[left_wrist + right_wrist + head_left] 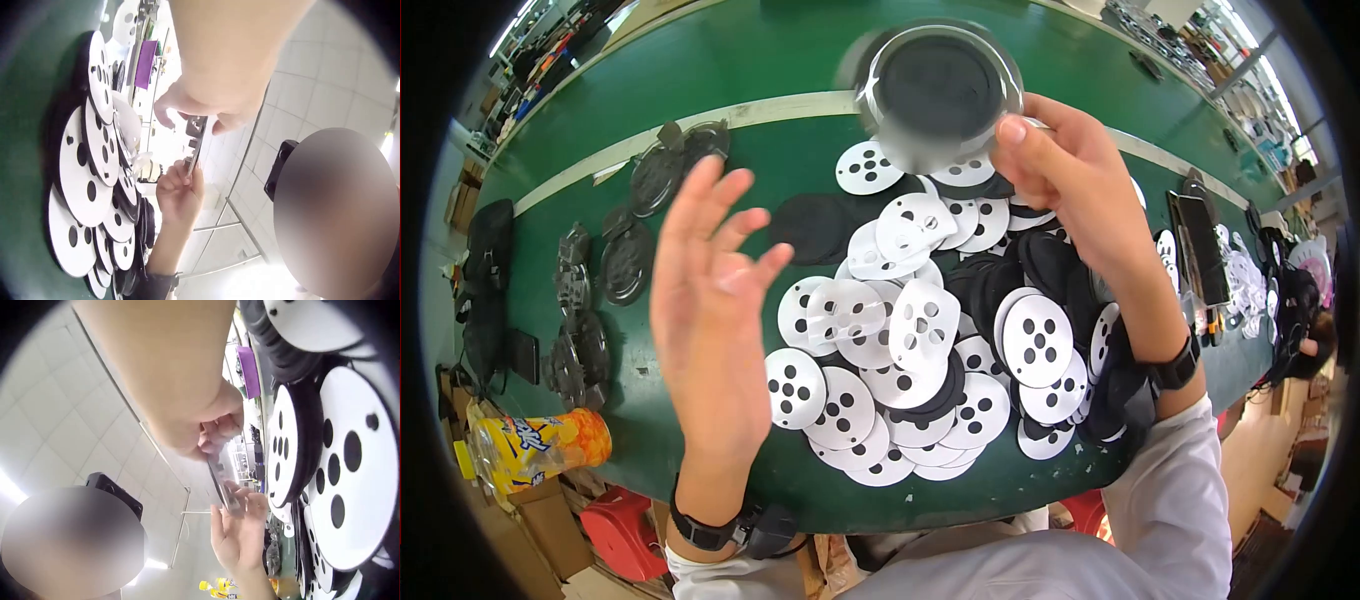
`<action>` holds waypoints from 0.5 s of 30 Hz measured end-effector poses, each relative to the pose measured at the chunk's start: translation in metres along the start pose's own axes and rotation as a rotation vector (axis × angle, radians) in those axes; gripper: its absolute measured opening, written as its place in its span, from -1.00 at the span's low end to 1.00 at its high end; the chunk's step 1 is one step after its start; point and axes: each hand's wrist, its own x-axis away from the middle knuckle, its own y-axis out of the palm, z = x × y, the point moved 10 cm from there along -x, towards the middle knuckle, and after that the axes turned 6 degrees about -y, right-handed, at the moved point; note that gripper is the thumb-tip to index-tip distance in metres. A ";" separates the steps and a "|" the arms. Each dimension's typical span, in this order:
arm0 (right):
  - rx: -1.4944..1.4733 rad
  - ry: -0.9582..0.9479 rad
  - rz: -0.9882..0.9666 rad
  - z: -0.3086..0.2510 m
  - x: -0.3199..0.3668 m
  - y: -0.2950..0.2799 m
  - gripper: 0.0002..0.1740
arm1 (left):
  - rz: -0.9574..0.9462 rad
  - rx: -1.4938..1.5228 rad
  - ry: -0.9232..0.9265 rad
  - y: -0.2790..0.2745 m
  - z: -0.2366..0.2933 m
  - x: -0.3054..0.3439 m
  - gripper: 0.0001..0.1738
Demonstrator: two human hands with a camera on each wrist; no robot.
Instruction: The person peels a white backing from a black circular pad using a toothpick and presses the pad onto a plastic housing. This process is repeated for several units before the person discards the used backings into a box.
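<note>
In the head view the right hand pinches the edge of a round, clear-rimmed part with a dark centre, raised above the pile and blurred. The left hand is apart from it, empty, with fingers spread. Below lie overlapping white discs with black holes and black round pads. The left wrist view shows the part edge-on, between the left hand and the right hand. In the right wrist view, the right hand holds the part near the left hand's fingers.
Clear round parts lie on the green table at the left. An orange-labelled bottle is at the lower left edge. A dark flat object and white pieces sit at the right.
</note>
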 end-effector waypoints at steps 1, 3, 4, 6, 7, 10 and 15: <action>0.116 0.020 0.010 0.006 -0.005 -0.011 -0.52 | 0.066 -0.054 0.004 -0.009 0.002 0.000 -0.33; 0.353 -0.023 -0.018 0.009 -0.004 -0.012 -0.51 | 0.149 -0.076 -0.015 -0.014 0.003 0.001 -0.33; 0.583 -0.065 -0.053 0.005 -0.004 -0.008 -0.49 | 0.146 -0.074 -0.011 -0.014 0.002 0.001 -0.33; 0.691 0.017 -0.101 0.015 -0.003 -0.008 -0.56 | 0.121 -0.055 -0.031 -0.014 -0.003 0.001 -0.49; 0.876 -0.188 -0.116 0.008 -0.004 -0.005 -0.60 | 0.121 -0.054 -0.028 -0.015 -0.005 0.002 -0.49; 1.053 -0.379 -0.155 0.005 0.001 0.004 -0.69 | 0.064 -0.004 -0.048 -0.014 -0.010 0.001 -0.61; 1.159 -0.579 -0.278 0.002 0.007 0.021 -0.79 | 0.055 0.024 -0.044 -0.011 -0.012 0.001 -0.75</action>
